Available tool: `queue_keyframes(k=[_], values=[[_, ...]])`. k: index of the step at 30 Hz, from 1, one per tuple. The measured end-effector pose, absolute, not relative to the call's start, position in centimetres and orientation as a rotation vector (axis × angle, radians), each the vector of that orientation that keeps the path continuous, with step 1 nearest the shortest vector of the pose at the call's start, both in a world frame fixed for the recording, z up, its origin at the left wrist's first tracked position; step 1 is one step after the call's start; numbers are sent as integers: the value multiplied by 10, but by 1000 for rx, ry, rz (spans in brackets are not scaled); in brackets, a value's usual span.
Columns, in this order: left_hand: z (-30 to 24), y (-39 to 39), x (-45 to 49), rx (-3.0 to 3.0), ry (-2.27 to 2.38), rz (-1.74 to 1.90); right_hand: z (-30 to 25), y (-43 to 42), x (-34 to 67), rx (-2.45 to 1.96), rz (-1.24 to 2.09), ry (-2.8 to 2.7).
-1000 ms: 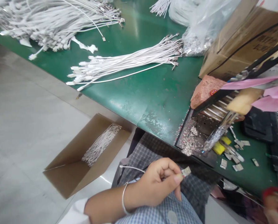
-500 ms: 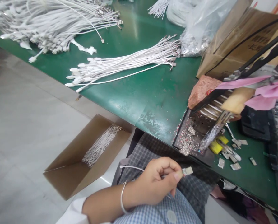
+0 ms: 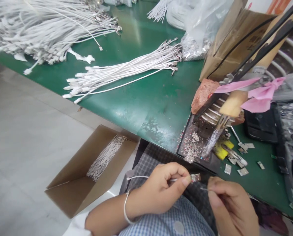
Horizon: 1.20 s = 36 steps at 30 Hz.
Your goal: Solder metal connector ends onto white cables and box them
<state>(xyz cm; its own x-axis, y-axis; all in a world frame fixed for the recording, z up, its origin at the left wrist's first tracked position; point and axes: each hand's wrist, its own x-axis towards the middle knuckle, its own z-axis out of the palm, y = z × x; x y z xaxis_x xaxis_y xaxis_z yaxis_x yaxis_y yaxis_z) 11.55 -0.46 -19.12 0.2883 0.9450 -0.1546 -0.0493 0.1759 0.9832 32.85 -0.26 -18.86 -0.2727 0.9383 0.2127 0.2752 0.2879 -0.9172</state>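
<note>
Both left hand and right hand in facing pinches

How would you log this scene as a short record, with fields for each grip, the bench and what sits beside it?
Left grip: pinches white cable just behind its metal connector
Right grip: pinches thin item, too small to identify, apart from connector
Green bench: cable bundle, larger cable pile, wooden-handled tool with pink ribbon
Beside bench: open cardboard box holding white cords
</note>
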Motion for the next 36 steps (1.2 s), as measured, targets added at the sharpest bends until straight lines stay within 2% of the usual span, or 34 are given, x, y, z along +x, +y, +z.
queue_keyframes(k=[5,11,20,36], values=[[-192,0,115,1218,1035,924,-186,10,298,-1000,822,-1773],[-192,6,118,1174,1005,976,-182,12,298,-1005,797,-1721],[-186,18,119,1054,947,965,-181,13,303,-1105,942,-1656],[-179,32,120,858,908,960,-181,26,302,-1015,919,-1686]])
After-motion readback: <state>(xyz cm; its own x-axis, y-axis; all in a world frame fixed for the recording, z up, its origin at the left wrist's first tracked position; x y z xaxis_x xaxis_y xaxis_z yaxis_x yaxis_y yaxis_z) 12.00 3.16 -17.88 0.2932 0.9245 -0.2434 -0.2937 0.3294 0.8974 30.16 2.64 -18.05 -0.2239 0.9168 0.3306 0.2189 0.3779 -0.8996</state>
